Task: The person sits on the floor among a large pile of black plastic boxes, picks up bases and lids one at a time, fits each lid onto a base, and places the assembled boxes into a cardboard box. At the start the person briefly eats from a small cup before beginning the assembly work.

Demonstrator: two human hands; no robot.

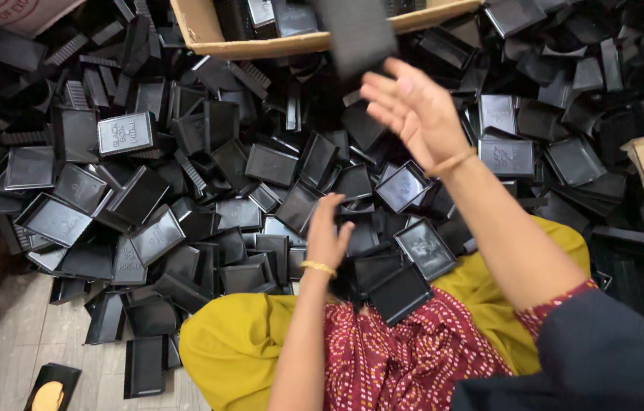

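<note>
1. Right hand raised over the pile, palm open, fingers spread and holding nothing; blurred black piece just above and ahead of the fingertips, apart from them, long axis running away toward the cardboard box.
2. Left hand low, fingers curled down onto a black tray in the heap; grip itself hidden.
3. Nearer to the airborne piece: right hand.
4. Black trays heaped on the floor.
</note>
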